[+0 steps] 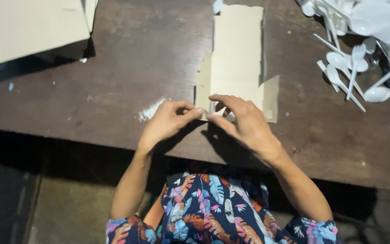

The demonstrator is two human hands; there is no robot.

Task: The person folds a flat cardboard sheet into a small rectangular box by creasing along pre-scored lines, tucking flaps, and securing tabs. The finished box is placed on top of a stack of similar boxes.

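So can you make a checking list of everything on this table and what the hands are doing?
Surface: dark brown wooden table, scuffed, with a white powdery smear near the left hand.
Job's things: flat tan cardboard piece with flaps, lying on the table; both hands pinch its near edge.
Clutter: pile of white plastic spoons and forks at far right; a big cardboard sheet at far left.
Grippers: left hand and right hand, fingertips meeting at the cardboard edge.
Cables: nothing seen.
Surroundings: dark floor below; the person's leaf-patterned clothing.
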